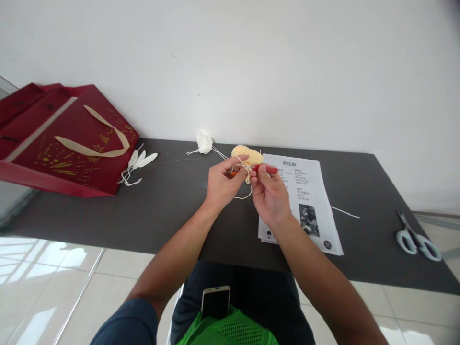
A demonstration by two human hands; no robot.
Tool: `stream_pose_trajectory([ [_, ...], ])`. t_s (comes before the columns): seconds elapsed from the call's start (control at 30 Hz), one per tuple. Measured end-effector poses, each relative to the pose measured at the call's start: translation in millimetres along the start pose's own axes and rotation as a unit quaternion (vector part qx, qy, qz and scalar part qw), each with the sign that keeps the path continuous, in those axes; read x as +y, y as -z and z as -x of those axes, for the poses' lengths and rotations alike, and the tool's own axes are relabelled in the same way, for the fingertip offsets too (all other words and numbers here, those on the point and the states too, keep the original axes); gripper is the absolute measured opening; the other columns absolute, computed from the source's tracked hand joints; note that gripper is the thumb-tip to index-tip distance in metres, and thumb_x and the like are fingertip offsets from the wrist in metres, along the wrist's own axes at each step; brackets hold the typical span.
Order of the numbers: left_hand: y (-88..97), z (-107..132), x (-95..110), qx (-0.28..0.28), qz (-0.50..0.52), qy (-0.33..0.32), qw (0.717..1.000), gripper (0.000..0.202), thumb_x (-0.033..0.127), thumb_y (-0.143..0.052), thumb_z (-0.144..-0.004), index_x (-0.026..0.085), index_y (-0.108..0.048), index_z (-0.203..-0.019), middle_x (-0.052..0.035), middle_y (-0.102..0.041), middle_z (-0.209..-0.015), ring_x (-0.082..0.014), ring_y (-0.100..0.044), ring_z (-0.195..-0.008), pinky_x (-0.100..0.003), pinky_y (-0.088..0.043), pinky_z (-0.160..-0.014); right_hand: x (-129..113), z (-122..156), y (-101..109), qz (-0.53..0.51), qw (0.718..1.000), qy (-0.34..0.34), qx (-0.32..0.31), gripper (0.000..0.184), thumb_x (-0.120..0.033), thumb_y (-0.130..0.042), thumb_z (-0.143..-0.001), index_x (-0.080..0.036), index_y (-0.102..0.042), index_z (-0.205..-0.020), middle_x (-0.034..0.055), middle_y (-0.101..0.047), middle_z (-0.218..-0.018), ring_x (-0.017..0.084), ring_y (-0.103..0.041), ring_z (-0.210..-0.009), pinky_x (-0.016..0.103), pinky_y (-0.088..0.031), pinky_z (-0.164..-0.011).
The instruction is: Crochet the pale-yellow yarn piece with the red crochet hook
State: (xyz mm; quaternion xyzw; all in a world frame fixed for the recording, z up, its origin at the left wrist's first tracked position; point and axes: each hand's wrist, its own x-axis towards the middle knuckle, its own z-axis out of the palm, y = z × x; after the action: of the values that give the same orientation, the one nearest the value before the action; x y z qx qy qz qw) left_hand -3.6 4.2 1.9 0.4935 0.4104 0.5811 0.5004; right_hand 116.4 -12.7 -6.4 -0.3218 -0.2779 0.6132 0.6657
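My right hand [269, 194] is closed round the red handle of a crochet hook [268, 169], its tip pointing left. My left hand [224, 181] pinches a small piece of cream crochet work [247, 178], with a strand of yarn stretched over its forefinger. Something small and orange shows between the left fingers; I cannot make out what it is. The two hands almost meet at the hook's tip. Just behind them lies a pale yellow ball of yarn [247, 154]. A loop of yarn hangs down between the hands.
Printed sheets [316, 177] lie under and beside my right hand. White-handled scissors [417, 239] rest at the right end of the dark table [172, 201]. A white yarn ball [204, 143], white crocheted pieces [138, 163] and a red paper bag [72, 143] are to the left.
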Motion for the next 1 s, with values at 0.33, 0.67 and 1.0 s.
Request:
stream_pose_trajectory([
  [0.33,-8.3,6.8,2.0,0.044,-0.004,-0.009,0.999,0.049,0.016,-0.071,-0.078,0.02,-0.07,-0.126,0.0025,-0.068,-0.076,-0.0084,-0.061,-0.065,-0.022,-0.051,-0.065,6.7,6.8,-11.2,-0.058,0.997,0.013,0.041,0.02,-0.029,-0.085,-0.078,-0.023,-0.069,-0.089,-0.0043,-0.072,-0.085,0.006,-0.064,-0.07,0.018,-0.056,-0.062],
  [0.67,-10.4,6.6,-0.3,0.077,0.012,-0.029,0.997,0.041,0.011,-0.07,-0.072,0.017,-0.072,-0.113,0.003,-0.068,-0.075,-0.0091,-0.064,-0.065,-0.022,-0.054,-0.064,8.6,7.6,-10.8,-0.031,0.998,0.029,0.04,0.02,-0.031,-0.082,-0.08,-0.023,-0.067,-0.089,-0.0038,-0.072,-0.088,0.008,-0.065,-0.073,0.022,-0.057,-0.067],
  [1.0,-12.4,8.0,5.3,0.068,0.02,-0.045,0.996,0.042,0.009,-0.068,-0.069,0.018,-0.071,-0.11,0.0036,-0.068,-0.075,-0.0084,-0.062,-0.061,-0.022,-0.054,-0.061,6.2,9.3,-11.8,-0.034,0.998,0.054,0.022,0.011,-0.029,-0.08,-0.083,-0.023,-0.071,-0.087,-0.0034,-0.074,-0.087,0.007,-0.066,-0.072,0.02,-0.057,-0.067],
])
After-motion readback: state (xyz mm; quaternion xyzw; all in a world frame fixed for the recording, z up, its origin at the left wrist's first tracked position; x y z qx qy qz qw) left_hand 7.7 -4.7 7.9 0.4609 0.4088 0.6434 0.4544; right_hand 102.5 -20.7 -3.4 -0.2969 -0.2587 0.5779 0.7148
